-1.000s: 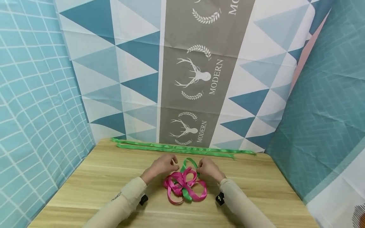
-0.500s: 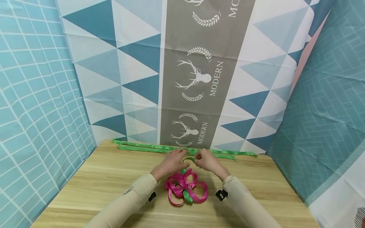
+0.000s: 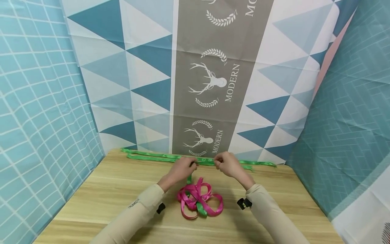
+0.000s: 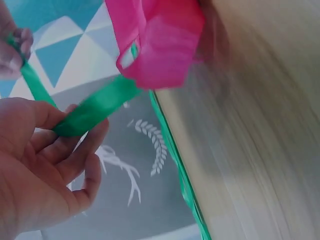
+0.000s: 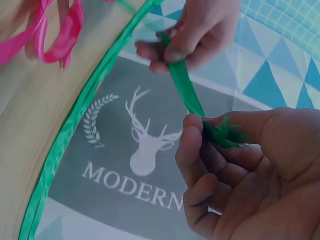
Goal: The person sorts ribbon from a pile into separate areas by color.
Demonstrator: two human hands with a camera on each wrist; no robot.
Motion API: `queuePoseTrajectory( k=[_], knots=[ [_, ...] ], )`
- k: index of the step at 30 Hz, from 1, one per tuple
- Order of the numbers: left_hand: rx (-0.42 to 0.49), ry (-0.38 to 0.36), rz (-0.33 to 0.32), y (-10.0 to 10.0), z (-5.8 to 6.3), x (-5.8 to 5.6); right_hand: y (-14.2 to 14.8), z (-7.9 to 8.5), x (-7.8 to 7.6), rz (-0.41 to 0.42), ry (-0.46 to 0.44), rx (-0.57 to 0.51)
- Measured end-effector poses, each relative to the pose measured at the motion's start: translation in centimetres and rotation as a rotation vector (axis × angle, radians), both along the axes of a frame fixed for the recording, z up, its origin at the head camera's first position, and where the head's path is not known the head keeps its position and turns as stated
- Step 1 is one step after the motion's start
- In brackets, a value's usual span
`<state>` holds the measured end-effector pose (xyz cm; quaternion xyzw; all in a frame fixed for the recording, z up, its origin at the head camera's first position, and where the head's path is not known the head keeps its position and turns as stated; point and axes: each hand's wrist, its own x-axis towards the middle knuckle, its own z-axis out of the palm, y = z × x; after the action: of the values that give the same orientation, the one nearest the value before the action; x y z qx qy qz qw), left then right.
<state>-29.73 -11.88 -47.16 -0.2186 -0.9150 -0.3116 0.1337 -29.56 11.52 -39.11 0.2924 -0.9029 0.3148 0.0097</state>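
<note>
In the right wrist view, a green satin ribbon (image 5: pixel 185 90) stretches between both hands. My right hand (image 3: pixel 229 164) pinches its frayed end between thumb and fingers. My left hand (image 3: pixel 181 168) holds the ribbon a short way along, and in the left wrist view the green ribbon (image 4: pixel 100 107) runs over its fingers toward the pink ribbon (image 4: pixel 165 45). On the table, nearer my body, lies a looped pile of pink ribbon (image 3: pixel 195 198) with a bit of green ribbon (image 3: pixel 201 209) showing among the loops. Both hands are above the table's far part.
Two long green ribbons (image 3: pixel 155 156) lie straight along the far edge of the wooden table (image 3: pixel 122 183), behind the hands. A patterned cloth (image 3: pixel 201 112) hangs behind the table. Blue tiled-pattern cloth (image 3: pixel 39 112) hangs at the left and teal cloth (image 3: pixel 344 128) at the right.
Both hands have moved forward from beside the pile to near the far edge, drawing the green ribbon out. The green loop over the pile is gone; the pink pile has barely shifted.
</note>
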Motion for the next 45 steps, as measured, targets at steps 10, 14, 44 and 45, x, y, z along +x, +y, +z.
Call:
queuePoseTrajectory(
  k=[10, 14, 44, 45],
  knots=[
    [0.091, -0.128, -0.029, -4.8, 0.8, 1.2, 3.3, 0.3, -0.6, -0.077, -0.07, -0.059],
    [0.093, -0.142, -0.044, -6.9, 0.9, 1.5, 4.8, 0.1, -0.8, -0.104, -0.089, -0.116],
    [0.221, -0.193, 0.035, -15.2, 1.7, 3.0, 11.8, -0.5, -2.2, -0.302, -0.036, -0.226],
    [0.221, -0.188, 0.042, -15.5, 1.8, 3.2, 11.9, -0.6, -2.3, -0.31, -0.037, -0.228]
  ],
)
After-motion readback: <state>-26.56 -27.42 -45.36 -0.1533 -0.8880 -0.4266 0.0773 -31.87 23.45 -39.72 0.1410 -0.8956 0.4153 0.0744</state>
